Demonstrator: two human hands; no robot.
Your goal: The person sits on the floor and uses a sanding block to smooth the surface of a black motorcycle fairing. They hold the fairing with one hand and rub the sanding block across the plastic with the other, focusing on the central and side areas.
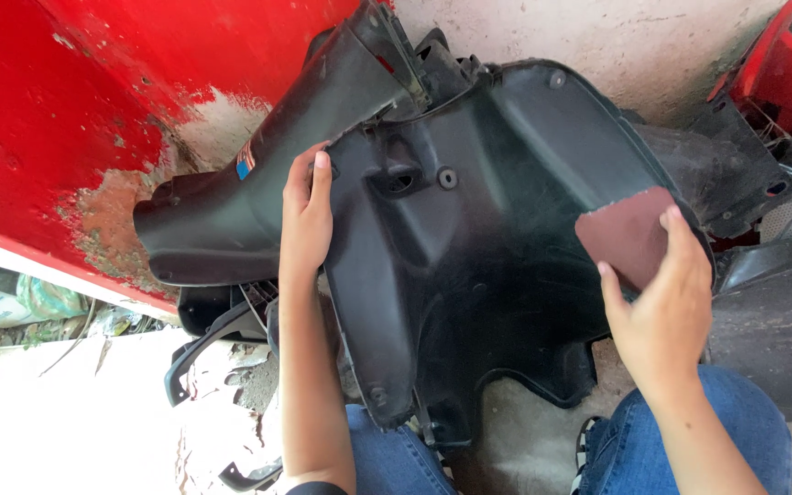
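A large black plastic vehicle panel [469,266] stands tilted in front of me, its inner side facing up. My left hand [306,220] grips its left edge, fingers laid flat along the rim. My right hand [661,307] holds a dark reddish-brown sheet of sandpaper [625,234] pressed against the panel's right edge. My knees in blue jeans [735,422] show below the panel.
A red painted wall [66,119] with flaked, bare patches rises at the left. More black plastic parts [771,312] lie at the right, with a red part [785,69] at the top right. A loose black bracket [203,344] rests on the pale ground at lower left.
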